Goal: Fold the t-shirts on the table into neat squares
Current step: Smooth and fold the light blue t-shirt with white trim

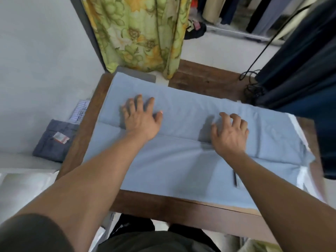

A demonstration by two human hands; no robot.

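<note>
A light blue t-shirt (181, 110) lies spread lengthwise across the brown wooden table (209, 79), with a long fold edge running through its middle. My left hand (141, 117) rests flat on the left part of the cloth, fingers straight and spread. My right hand (230, 133) sits on the right part near the fold edge, fingers bent with their tips on the fabric. A white garment (301, 177) peeks out under the blue one at the right end.
A folded grey-blue garment (54, 140) lies left of the table on a low surface. A floral curtain (140, 33) hangs behind the table. Dark hanging cloth (300, 70) and a black cable (254, 70) crowd the far right corner.
</note>
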